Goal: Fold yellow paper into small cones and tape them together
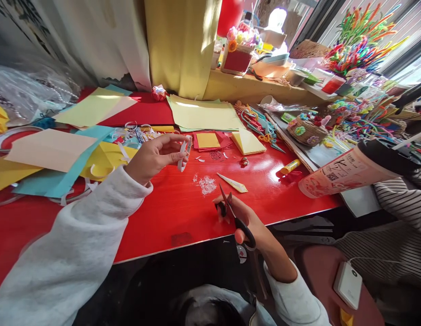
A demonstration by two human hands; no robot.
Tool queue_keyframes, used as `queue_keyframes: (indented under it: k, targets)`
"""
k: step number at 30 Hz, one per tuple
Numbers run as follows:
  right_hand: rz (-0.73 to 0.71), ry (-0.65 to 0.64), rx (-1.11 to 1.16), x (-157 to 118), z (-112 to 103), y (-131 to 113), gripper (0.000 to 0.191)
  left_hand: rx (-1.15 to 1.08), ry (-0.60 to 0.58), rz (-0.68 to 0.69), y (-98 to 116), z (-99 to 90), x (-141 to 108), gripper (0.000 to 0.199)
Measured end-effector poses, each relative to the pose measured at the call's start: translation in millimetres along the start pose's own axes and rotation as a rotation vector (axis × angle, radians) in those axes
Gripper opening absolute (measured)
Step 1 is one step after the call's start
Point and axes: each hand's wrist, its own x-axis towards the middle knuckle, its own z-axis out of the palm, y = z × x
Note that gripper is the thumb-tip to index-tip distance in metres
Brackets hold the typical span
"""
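Note:
My left hand [152, 157] is raised over the red table, its fingers pinched on a curled white strip [181, 164] that looks like tape or paper. Lower on the right, my right hand [256, 222] grips a pair of scissors [243, 227] with black handles, the blades spread a little and pointing up and away from me. Nothing lies between the blades. Just beyond them rests a pale, narrow paper cone [233, 183]. A patch of fine white scraps [207, 184] is scattered on the table between my two hands.
Coloured paper sheets [52, 148] and white offcuts pile up at left. Pale yellow sheets [205, 113] and small paper squares [208, 140] lie at the back. A glue stick [290, 167] and a large drink cup [346, 170] are at right, beside another person's striped sleeve [402, 199].

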Motion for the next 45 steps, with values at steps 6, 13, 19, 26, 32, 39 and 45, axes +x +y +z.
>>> queue_keyframes:
  k: [6,13,19,26,32,39,45]
  targets:
    - [0.027,0.028,0.118,2.0,1.0,4.8,0.062,-0.016,-0.018,0.044,-0.7,4.4,-1.5,0.016]
    - [0.008,0.001,0.068,2.5,1.2,7.7,0.054,0.407,0.141,0.223,-3.9,0.0,-0.8,0.019]
    - [0.07,-0.037,-0.08,1.9,5.6,7.4,0.054,0.412,0.037,0.287,-1.7,2.6,-3.4,0.017]
    - [0.062,-0.055,-0.164,2.3,7.5,5.5,0.048,0.234,-0.038,0.217,-4.2,6.1,-4.3,0.023]
    - [0.052,-0.063,-0.166,1.3,5.6,7.4,0.048,0.166,-0.085,0.182,-8.0,5.2,-2.3,0.029]
    - [0.038,-0.06,-0.171,3.1,6.1,7.2,0.047,0.189,-0.131,0.13,-5.4,5.7,-3.3,0.032]
    - [0.05,-0.055,-0.157,3.4,6.2,7.1,0.047,0.182,-0.139,0.121,-5.2,6.1,-2.8,0.032]
